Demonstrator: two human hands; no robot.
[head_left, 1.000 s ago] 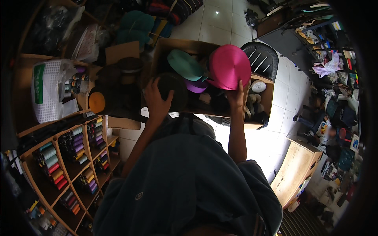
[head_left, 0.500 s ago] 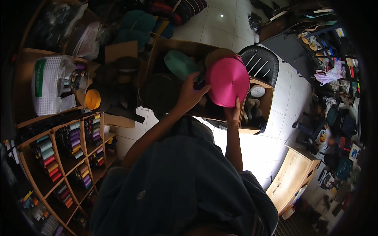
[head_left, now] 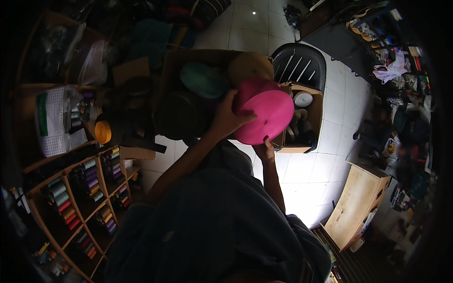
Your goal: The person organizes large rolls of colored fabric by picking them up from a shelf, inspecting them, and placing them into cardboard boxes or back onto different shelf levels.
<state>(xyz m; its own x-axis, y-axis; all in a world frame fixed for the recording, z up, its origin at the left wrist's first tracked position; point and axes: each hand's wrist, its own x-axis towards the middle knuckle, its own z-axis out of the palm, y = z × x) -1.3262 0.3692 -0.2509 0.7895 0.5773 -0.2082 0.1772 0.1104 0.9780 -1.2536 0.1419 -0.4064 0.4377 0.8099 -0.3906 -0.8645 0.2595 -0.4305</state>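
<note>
A wide fisheye view looks down from the person's head, past the dark cloth shirt (head_left: 207, 212), over the near edge of the nearby, larger brown cardboard box (head_left: 203, 54).

A dark blue-grey shirt (head_left: 203, 221) fills the lower centre of the frame, its cloth loose and softly creased, with a small, faint, pale emblem (head_left: 167, 236) left of centre. The short right sleeve (head_left: 302, 236) is equally dark. Greyish trousers (head_left: 229, 160) show mid-frame. Left hand (head_left: 227, 120) and right hand (head_left: 265, 150) are bare.
</note>
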